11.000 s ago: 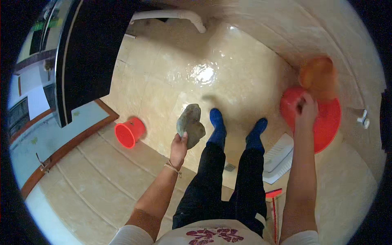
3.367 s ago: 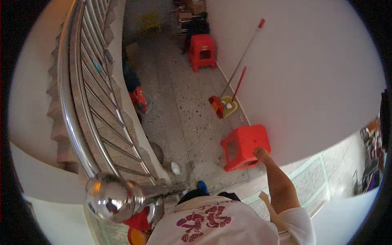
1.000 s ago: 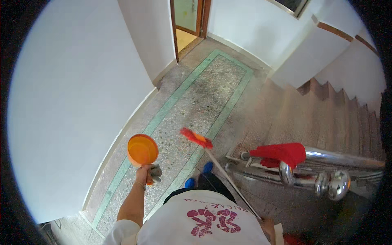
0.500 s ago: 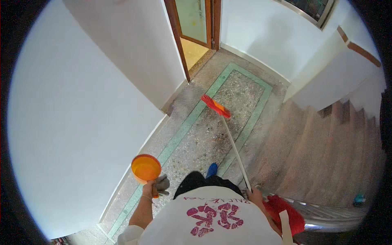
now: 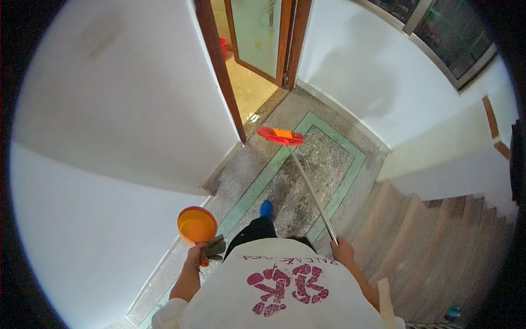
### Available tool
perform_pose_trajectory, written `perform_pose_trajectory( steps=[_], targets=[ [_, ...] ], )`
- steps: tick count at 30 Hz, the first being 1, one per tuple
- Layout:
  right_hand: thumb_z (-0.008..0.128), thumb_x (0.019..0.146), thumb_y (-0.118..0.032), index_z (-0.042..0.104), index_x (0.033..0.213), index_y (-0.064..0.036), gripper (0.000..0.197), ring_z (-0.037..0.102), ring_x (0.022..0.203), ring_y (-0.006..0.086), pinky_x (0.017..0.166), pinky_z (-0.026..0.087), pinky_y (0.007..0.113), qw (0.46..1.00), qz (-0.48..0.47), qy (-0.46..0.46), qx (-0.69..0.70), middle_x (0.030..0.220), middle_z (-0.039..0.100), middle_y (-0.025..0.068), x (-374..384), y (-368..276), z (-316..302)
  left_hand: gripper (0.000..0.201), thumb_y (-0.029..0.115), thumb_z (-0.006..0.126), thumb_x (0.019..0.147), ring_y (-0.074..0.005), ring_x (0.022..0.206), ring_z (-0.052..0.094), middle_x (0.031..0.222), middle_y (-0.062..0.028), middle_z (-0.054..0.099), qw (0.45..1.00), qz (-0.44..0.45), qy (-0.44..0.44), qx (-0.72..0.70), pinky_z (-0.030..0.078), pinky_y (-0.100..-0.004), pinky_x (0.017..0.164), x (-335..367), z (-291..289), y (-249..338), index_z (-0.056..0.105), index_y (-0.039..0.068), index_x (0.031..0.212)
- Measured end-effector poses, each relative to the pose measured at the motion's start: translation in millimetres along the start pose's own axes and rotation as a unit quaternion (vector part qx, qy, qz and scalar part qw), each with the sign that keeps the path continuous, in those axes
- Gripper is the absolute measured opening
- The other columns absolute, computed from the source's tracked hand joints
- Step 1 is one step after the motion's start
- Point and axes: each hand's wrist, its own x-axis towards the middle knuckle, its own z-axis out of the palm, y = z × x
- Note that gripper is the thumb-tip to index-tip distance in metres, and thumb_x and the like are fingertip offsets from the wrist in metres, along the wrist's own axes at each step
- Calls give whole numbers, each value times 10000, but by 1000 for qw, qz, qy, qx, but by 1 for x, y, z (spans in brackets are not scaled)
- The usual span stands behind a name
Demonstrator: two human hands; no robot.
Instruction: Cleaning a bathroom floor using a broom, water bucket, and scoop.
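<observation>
My left hand is closed around the handle of an orange plastic dipper, its bowl facing up. A crumpled grey piece that looks like a glove is bunched in the same hand. On the other side, my right hand grips the upper end of a long pale pole that belongs to a broom. Its wide head has red and orange bristles. That head is out ahead of me near the doorway; whether it touches the floor I cannot tell.
An open wooden door with frosted glass stands beyond the threshold, a red container behind its frame. Stairs run down at my right. White walls flank the speckled, green-bordered floor. A blue shoe shows below me.
I have stepped forward toward the doorway. The broom head has swung left and now lies flatter across the view. A red cloth by my right arm has gone out of view.
</observation>
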Motion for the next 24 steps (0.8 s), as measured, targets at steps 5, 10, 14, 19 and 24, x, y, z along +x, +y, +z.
perform_pose_trajectory(
  steps=[5, 10, 14, 19, 24],
  targets=[
    [524, 781, -280, 550, 966, -63, 286, 559, 769, 350, 665, 426, 425, 999, -3, -14, -48, 799, 579, 183, 97, -56, -68, 326, 185, 645, 653, -221, 702, 549, 785, -99, 564, 975, -11, 127, 181, 446, -319, 651, 27, 68, 69, 546, -28, 878],
    [522, 776, -257, 533, 997, -65, 293, 557, 767, 357, 666, 429, 434, 997, -34, -24, -61, 813, 585, 176, 206, -111, -121, 345, 208, 652, 647, -207, 633, 546, 756, -92, 560, 984, -11, 147, 102, 453, -294, 596, 62, 135, 99, 547, -30, 874],
    [504, 779, -223, 518, 1017, -55, 292, 566, 755, 362, 659, 434, 446, 987, -110, -52, -105, 812, 584, 199, 323, -144, -139, 346, 225, 634, 674, -224, 750, 572, 815, -122, 578, 968, -46, 220, 109, 467, -312, 680, 77, 196, 128, 541, -24, 896],
    [502, 767, -164, 502, 1027, -33, 291, 572, 762, 364, 662, 440, 456, 958, -217, -140, -124, 819, 578, 227, 468, -206, -160, 306, 227, 617, 690, -230, 705, 570, 790, -123, 576, 970, -66, 229, 51, 471, -318, 636, 73, 305, 194, 538, -4, 874],
    [547, 748, -143, 453, 1143, -21, 424, 527, 908, 376, 784, 415, 421, 931, -184, -278, -150, 1020, 537, 222, 577, -261, -180, 235, 209, 593, 705, -241, 615, 546, 719, -106, 552, 963, -106, 245, 34, 465, -338, 562, 55, 380, 190, 523, 20, 825]
  ],
)
